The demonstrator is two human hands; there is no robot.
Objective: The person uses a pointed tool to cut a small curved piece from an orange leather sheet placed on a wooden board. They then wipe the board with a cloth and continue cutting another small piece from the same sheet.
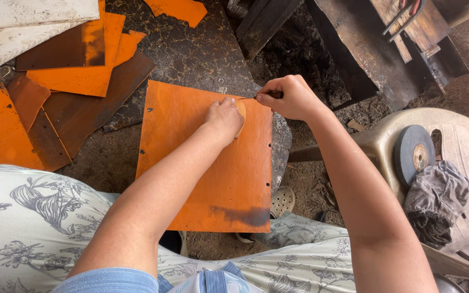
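An orange metal sheet (202, 168) with small holes along its edges lies on a dark cracked slab in front of me. My left hand (225, 118) presses a small pale oval template (241, 114) flat on the sheet's upper right part. My right hand (289, 97) is closed on a thin pointed scriber (252, 98), whose tip touches the template's upper edge. Both forearms reach out over my lap, which is covered by pale flowered cloth.
More orange and rusty brown sheets (77, 70) are piled at the left, with whitish boards (23, 21) above them. At the right a plastic chair (451, 141) carries a grey grinding disc (413, 154) and a dark rag (435, 201). Dark metal scrap (365, 49) lies beyond.
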